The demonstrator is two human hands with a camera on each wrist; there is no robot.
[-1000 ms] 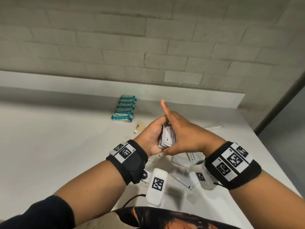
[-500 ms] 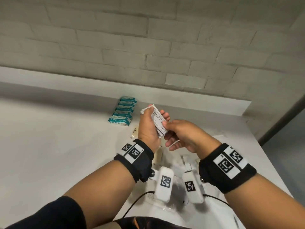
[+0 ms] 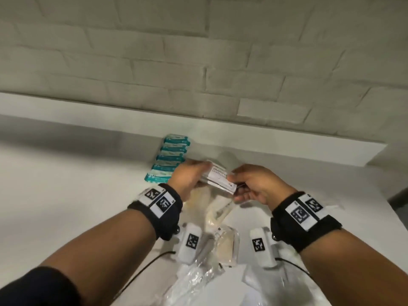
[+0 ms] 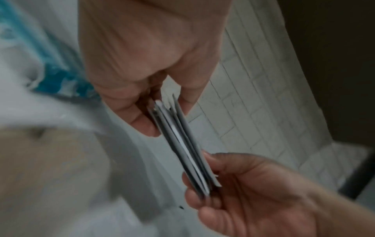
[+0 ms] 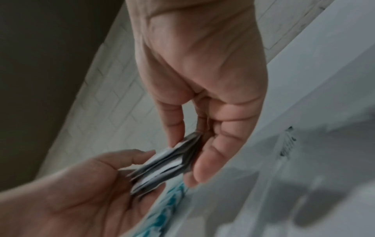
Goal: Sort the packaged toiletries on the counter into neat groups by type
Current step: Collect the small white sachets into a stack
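Both hands hold one stack of thin white sachets point(image 3: 217, 176) above the counter point(image 3: 66, 195), just right of a row of teal packets point(image 3: 169, 161). My left hand point(image 3: 189, 176) grips the stack's left end, and my right hand point(image 3: 254, 184) pinches its right end. In the left wrist view the sachets point(image 4: 182, 144) show edge-on between thumb and fingers of my left hand point(image 4: 154, 102), with the right hand point(image 4: 233, 184) below. The right wrist view shows the same stack point(image 5: 168, 162) pinched by my right hand point(image 5: 188, 144).
Cream packets in clear wrap point(image 3: 225, 244) and crumpled clear plastic bags point(image 3: 194, 281) lie on the counter under my wrists. A raised white ledge point(image 3: 287, 140) and a brick wall point(image 3: 198, 62) bound the back. The counter's right edge point(image 3: 393, 208) is close.
The left hand carried the sachet stack forward and lowered it beside the teal packets. The right hand, which had let go half a second ago, now pinches its right end again.
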